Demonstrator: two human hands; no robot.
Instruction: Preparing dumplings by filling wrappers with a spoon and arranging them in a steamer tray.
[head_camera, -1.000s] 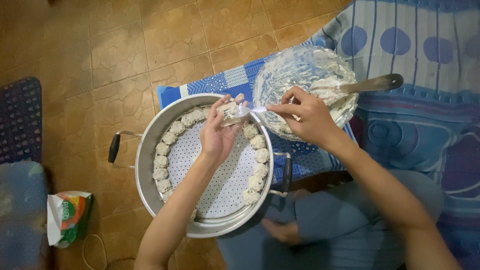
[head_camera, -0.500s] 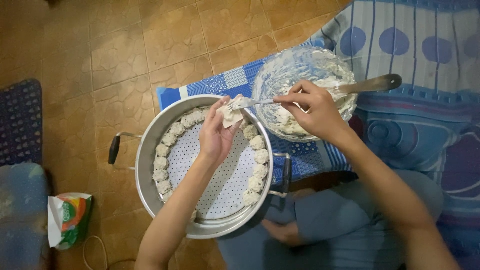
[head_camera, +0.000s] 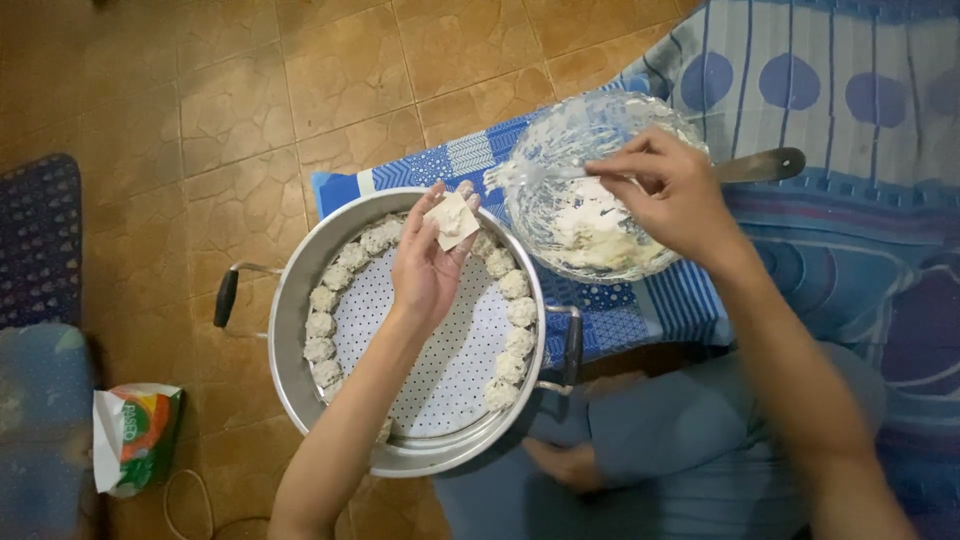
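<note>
Above the steamer pot (head_camera: 300, 300) on the tiled floor (head_camera: 300, 90), the left hand (head_camera: 425, 265) is cradling a square wrapper (head_camera: 452, 220) with filling, its grip half-curled around it. Just beside, the right hand (head_camera: 675, 195) is pinching a spoon (head_camera: 540, 172), its grip closed, over the clear bowl (head_camera: 560, 130). Dumplings (head_camera: 322, 325) are lining the pot's perforated tray.

A single head-worn camera looks almost straight down from above the seated person, close enough that both forearms enter from the bottom edge. The steamer pot (head_camera: 300, 300) sits at centre frame on the tiled floor (head_camera: 300, 80), with the patterned cloth (head_camera: 850, 100) filling the upper right. No second view overlaps it.
</note>
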